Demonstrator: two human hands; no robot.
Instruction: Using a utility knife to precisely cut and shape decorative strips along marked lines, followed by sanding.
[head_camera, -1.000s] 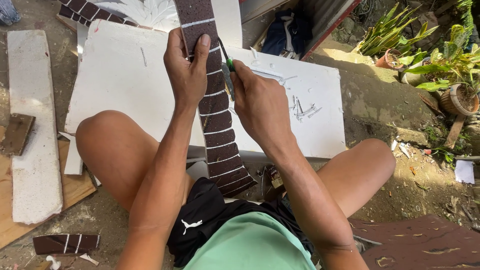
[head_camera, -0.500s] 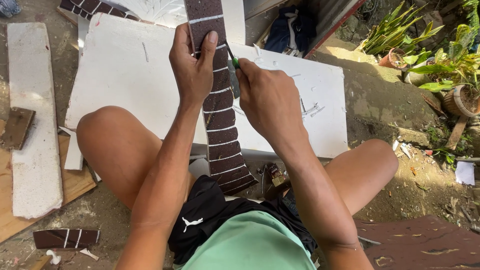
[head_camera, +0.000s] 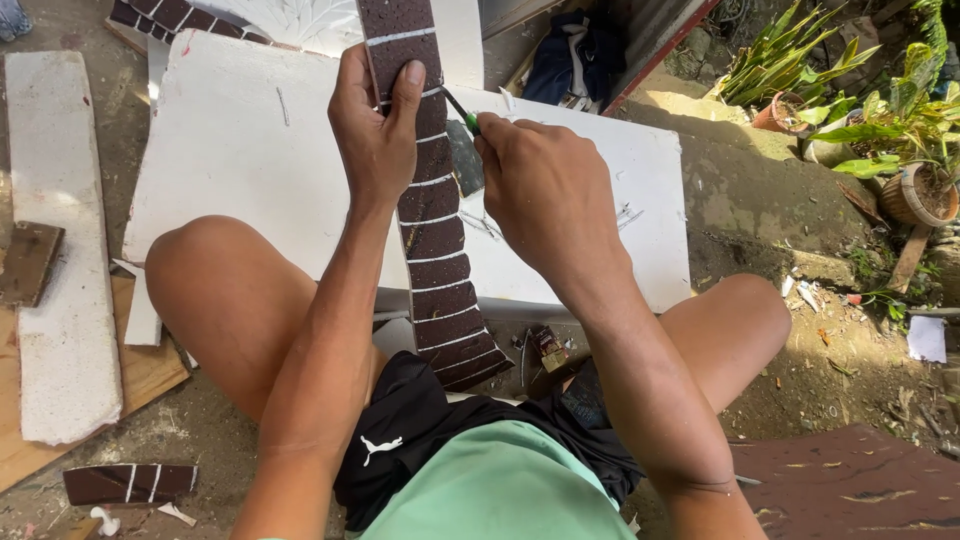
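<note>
A long dark brown strip crossed by thin white lines runs from my lap up over a white foam board. My left hand presses down on the strip's upper part, fingers spread over it. My right hand is closed around a thin tool with a green handle, whose tip meets the strip's right edge. I am seated with a bare knee on each side of the strip.
A narrow white slab lies at left on a wooden board. A short brown piece with white lines lies on the ground at lower left. Dark cloth and potted plants sit at the back right.
Both hands have slid a little down the strip toward me. The grip on the strip and on the tool is unchanged.
</note>
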